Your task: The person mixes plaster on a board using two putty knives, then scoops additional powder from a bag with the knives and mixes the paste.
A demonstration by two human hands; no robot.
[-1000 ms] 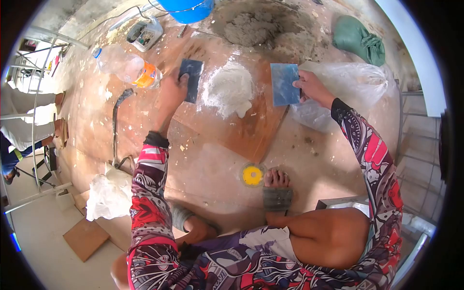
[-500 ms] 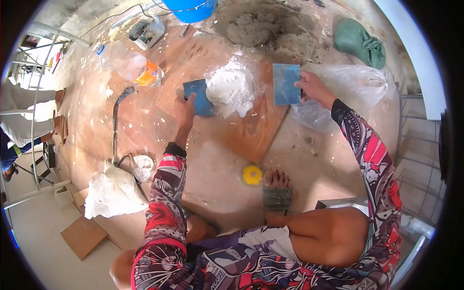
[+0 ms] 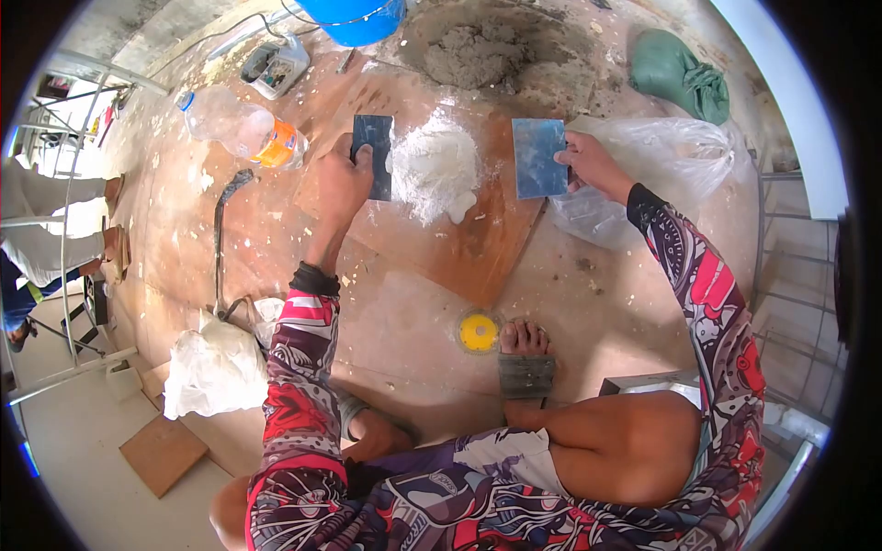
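Note:
A heap of white powder (image 3: 436, 170) lies on a brown board (image 3: 491, 243) on the floor. At its left edge my left hand (image 3: 344, 179) grips a dark blue rectangular plate (image 3: 372, 151), thumb on its face. To the right of the heap, my right hand (image 3: 593, 163) holds a lighter blue plate (image 3: 539, 158) by its right side, apart from the powder. Beside that hand is a clear plastic bag (image 3: 661, 151). A plastic bottle with an orange label (image 3: 241, 129) lies on its side left of my left hand.
Behind are a blue bucket (image 3: 354, 20), a grey wet pile (image 3: 478, 53), a green sack (image 3: 675, 73) and a cut container (image 3: 274, 69). A yellow disc (image 3: 479, 332) lies by my foot. White bag (image 3: 213, 367) at left; another person's legs (image 3: 64, 220) at far left.
Since half a second ago my left hand and its plate have moved up, and the plate has turned more upright. My right hand has barely moved. The view has shifted slightly.

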